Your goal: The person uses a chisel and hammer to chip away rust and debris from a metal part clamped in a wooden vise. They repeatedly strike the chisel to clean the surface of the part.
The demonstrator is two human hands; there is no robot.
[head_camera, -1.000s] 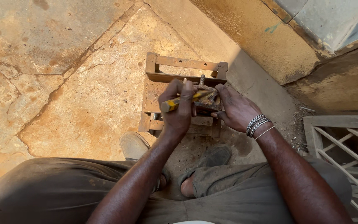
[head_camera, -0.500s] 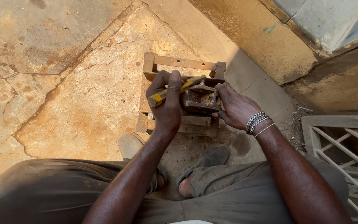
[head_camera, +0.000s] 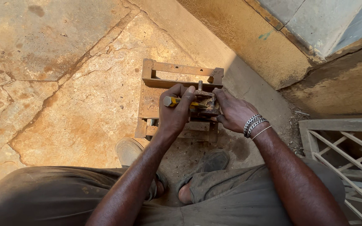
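My left hand (head_camera: 175, 112) grips a yellow-handled tool (head_camera: 169, 101), likely a screwdriver, held level and pointing right. Its tip reaches a small rusty metal part (head_camera: 207, 104) with an upright bolt, which my right hand (head_camera: 233, 111) holds steady from the right side. Silver bracelets (head_camera: 252, 124) circle my right wrist. Both hands work just above a rusty metal frame (head_camera: 180, 69) that lies flat on the stone floor in front of my feet.
Cracked stone paving (head_camera: 63, 83) spreads to the left. A plastered wall base (head_camera: 252, 46) runs diagonally at the upper right. A white metal grille (head_camera: 348, 146) lies at the right. My sandalled feet (head_camera: 206, 163) rest below the frame.
My left hand with the tool dropped slightly and settled level against the rusty part. The right hand stays on the part.
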